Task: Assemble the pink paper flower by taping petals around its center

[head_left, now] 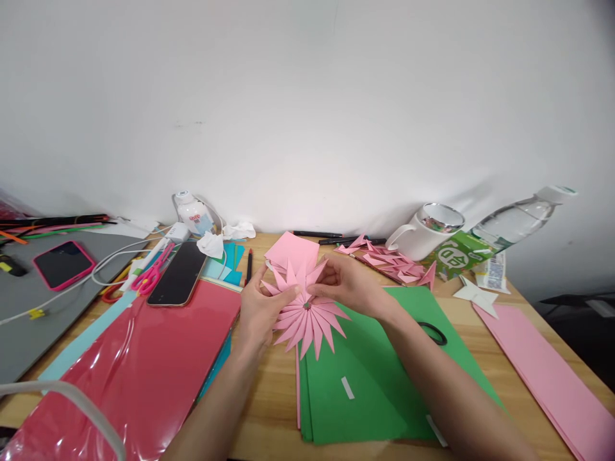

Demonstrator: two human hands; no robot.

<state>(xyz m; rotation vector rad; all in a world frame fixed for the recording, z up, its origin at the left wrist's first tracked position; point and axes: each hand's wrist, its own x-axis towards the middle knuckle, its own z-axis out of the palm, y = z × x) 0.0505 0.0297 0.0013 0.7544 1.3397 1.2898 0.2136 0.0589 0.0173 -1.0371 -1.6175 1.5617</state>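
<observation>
Between my two hands is a pink folded-paper star (310,326) with many pointed petals around a small centre hole. My left hand (262,307) grips its left side, thumb lying across the petals near the middle. On the upper right, my right hand (348,282) pinches the petals close to the centre; some of its fingertips are hidden behind the paper. Below and to the right lies a stack of green paper (375,384). Behind the star rests a pink sheet (291,246). A pile of pink folded pieces (391,261) sits beyond my right hand.
At the back right stand a white mug (417,235), a green packet (456,256) and a tilted water bottle (519,221). Pink paper strips (552,378) lie right. Leftward are a red sheet pack (144,365), a phone (177,274), pink scissors (152,272) and a white bottle (195,214).
</observation>
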